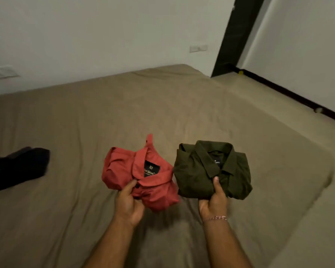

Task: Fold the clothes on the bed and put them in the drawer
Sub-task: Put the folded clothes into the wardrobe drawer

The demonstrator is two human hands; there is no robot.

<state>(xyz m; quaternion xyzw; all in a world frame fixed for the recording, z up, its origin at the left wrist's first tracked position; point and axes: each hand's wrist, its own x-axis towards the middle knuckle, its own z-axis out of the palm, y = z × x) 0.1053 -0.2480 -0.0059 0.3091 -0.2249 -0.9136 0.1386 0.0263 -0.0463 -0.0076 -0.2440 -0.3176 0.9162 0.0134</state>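
Note:
A folded red shirt (153,182) with a black collar label is held at its near edge by my left hand (129,203), thumb on top by the buttons. Beside it on the right, a folded olive-green shirt (199,171) is gripped at its near edge by my right hand (214,202), thumb pressed on the front placket. Both shirts are just above or on the tan bed (85,122); I cannot tell whether they touch it. A dark garment (17,167) lies crumpled at the bed's left edge. No drawer is in view.
White walls stand behind the bed. A black door frame (232,35) rises at the back right, with a dark baseboard (290,93) running along the right wall. The bed's right edge drops off near the floor strip at far right.

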